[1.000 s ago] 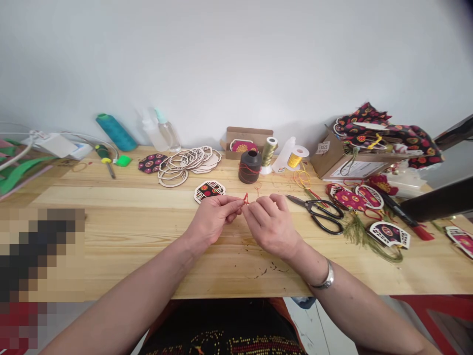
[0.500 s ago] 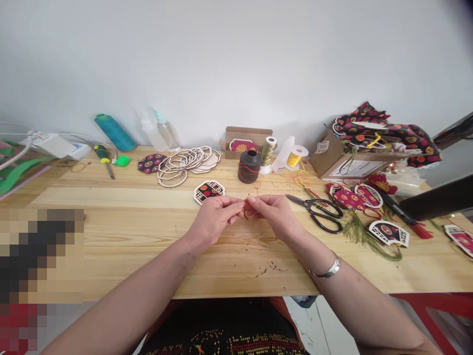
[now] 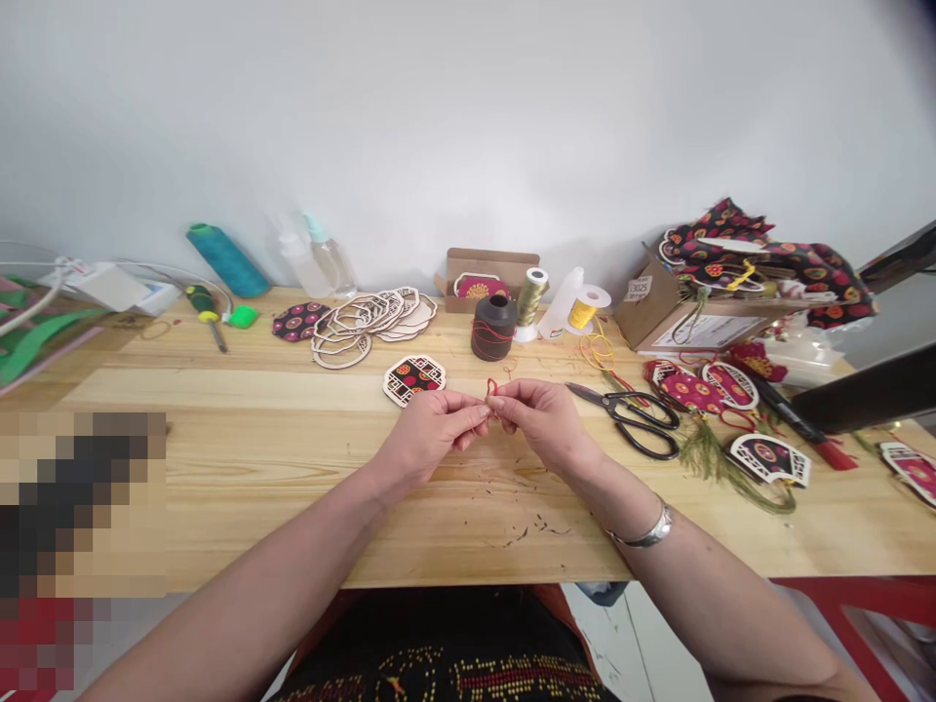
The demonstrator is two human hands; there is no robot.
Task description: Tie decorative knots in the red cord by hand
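Note:
Over the middle of the wooden table, my left hand [image 3: 437, 429] and my right hand [image 3: 537, 414] meet at the fingertips, both pinching a thin red cord [image 3: 492, 388]. A small loop of the cord stands up between the fingers; the rest is hidden by them. Just behind my left hand lies an octagonal ornament [image 3: 413, 378] with dark patterned fabric and a pale lattice frame. A dark thread cone [image 3: 492, 330] wound with red thread stands beyond my hands. Black scissors [image 3: 635, 417] lie to the right of my right hand.
Pale wooden frames [image 3: 372, 322], a teal thread cone [image 3: 228, 261] and a screwdriver [image 3: 208, 317] lie at the back left. Spools stand beside an open small box [image 3: 453, 302]. A cardboard box [image 3: 658, 317] of fabric stands back right, near finished ornaments [image 3: 694, 385].
The red cord's loop now stands up above my fingertips, where before cord hung below them. My hands have shifted slightly and remain together.

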